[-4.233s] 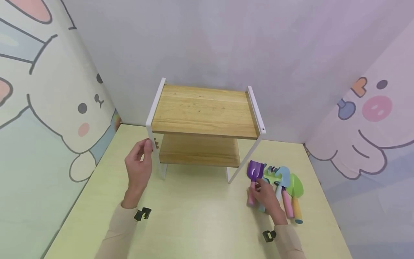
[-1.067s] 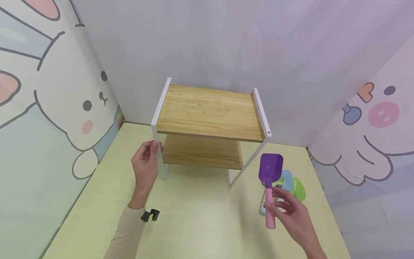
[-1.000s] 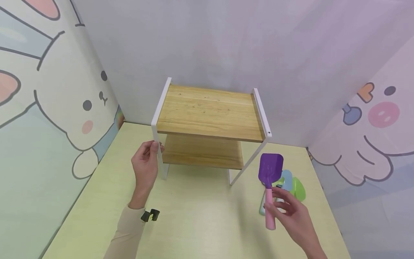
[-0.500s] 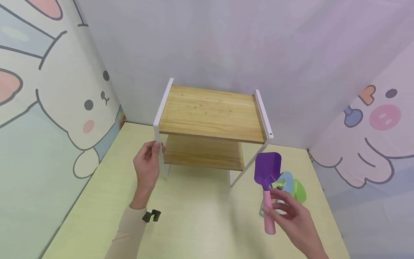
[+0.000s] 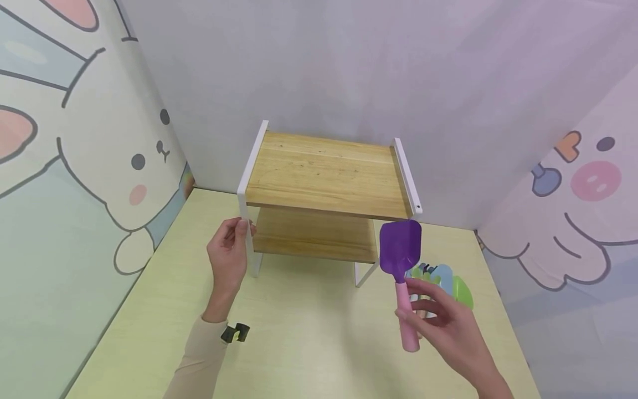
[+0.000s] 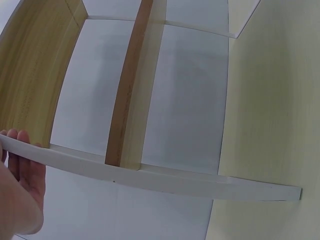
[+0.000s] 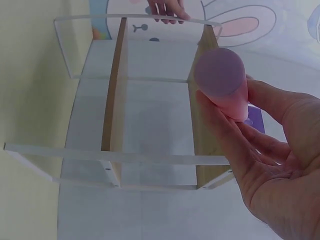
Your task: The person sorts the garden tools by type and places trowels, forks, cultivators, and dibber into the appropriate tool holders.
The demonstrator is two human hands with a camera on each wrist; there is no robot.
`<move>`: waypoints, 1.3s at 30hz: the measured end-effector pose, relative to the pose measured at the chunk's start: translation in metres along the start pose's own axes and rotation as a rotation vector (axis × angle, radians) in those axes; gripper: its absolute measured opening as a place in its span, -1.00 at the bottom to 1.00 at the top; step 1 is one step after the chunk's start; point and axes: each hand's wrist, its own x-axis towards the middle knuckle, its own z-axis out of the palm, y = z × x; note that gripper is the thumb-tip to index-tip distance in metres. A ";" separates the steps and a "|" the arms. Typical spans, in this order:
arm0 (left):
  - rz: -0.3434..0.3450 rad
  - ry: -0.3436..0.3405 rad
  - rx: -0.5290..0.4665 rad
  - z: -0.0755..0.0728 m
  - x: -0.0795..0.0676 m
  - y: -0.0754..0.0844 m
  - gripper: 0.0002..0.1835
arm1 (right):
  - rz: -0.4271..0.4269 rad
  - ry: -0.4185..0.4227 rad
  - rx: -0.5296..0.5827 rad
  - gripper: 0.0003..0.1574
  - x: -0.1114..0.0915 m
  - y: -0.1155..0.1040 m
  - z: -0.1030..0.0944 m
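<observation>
A two-tier shelf [image 5: 324,174] with wooden boards and a white frame stands in the middle of the table. My left hand [image 5: 229,249] grips its front left post; the left wrist view shows the fingers [image 6: 31,167] behind the white bar. My right hand [image 5: 441,324] pinches the pink handle of a toy shovel [image 5: 400,249], its purple blade pointing up and away, raised in front of the shelf's right side. In the right wrist view the handle's round end [image 7: 220,72] faces the camera and hides most of the blade.
Several toy garden tools lie right of the shelf, among them a light blue one [image 5: 442,277] and a green one [image 5: 462,292], partly behind my right hand. A grey-white backdrop [image 5: 319,66] rises behind the table [image 5: 299,332], with cartoon-printed panels on both sides.
My right hand has picked the purple shovel up from the tools and lifted it, lately moving it left and slightly up toward the shelf. My left hand keeps its hold on the post.
</observation>
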 end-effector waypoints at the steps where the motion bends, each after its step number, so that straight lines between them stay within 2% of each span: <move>1: 0.000 0.000 0.003 0.000 0.000 0.000 -0.80 | -0.006 -0.007 0.007 -0.34 0.002 -0.001 0.000; 9: 0.004 0.003 -0.002 0.000 0.000 -0.001 -0.79 | -0.041 -0.048 0.031 -0.33 0.021 -0.012 -0.001; 15: 0.006 0.003 -0.001 0.000 -0.001 -0.001 -0.79 | -0.121 -0.038 0.011 -0.34 0.036 -0.023 0.002; 21: 0.004 0.002 0.003 0.001 -0.001 -0.001 -0.79 | -0.128 -0.060 0.006 -0.31 0.049 -0.032 0.003; 25: 0.003 0.000 0.006 0.000 -0.002 -0.001 -0.79 | -0.114 -0.076 0.014 -0.31 0.059 -0.036 0.003; 35: -0.007 0.005 0.006 0.001 -0.002 -0.002 -0.79 | 0.012 -0.113 0.054 -0.40 0.084 -0.047 0.003; 39: -0.004 0.001 0.004 0.001 -0.002 -0.002 -0.79 | 0.033 -0.121 0.066 -0.42 0.094 -0.052 0.005</move>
